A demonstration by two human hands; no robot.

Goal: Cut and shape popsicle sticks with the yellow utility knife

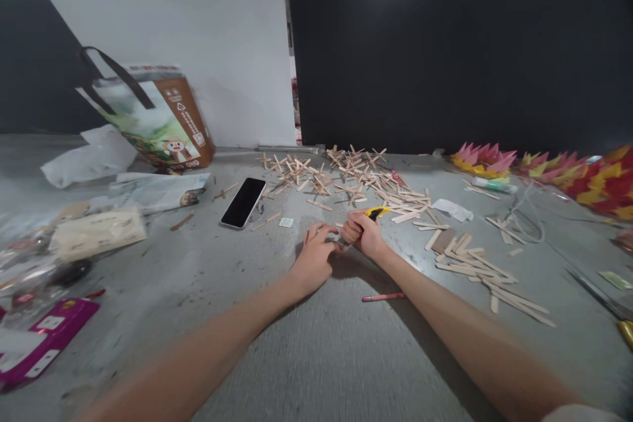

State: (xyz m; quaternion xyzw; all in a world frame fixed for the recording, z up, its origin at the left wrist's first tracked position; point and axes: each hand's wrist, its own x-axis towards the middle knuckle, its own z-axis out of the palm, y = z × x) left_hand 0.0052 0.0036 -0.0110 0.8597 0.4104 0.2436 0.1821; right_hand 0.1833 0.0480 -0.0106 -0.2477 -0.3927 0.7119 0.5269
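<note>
Nearest me, a red pencil [383,297] lies on the grey floor [316,356], clear of both arms; my left hand [316,257] presses flat, fingers spread, on what I judge is a stick, mostly hidden; my right hand [363,232] is fisted around the yellow utility knife [376,213]; I judge short, light strokes away from the fingers safest; beyond lie loose craft sticks [346,175].
</note>
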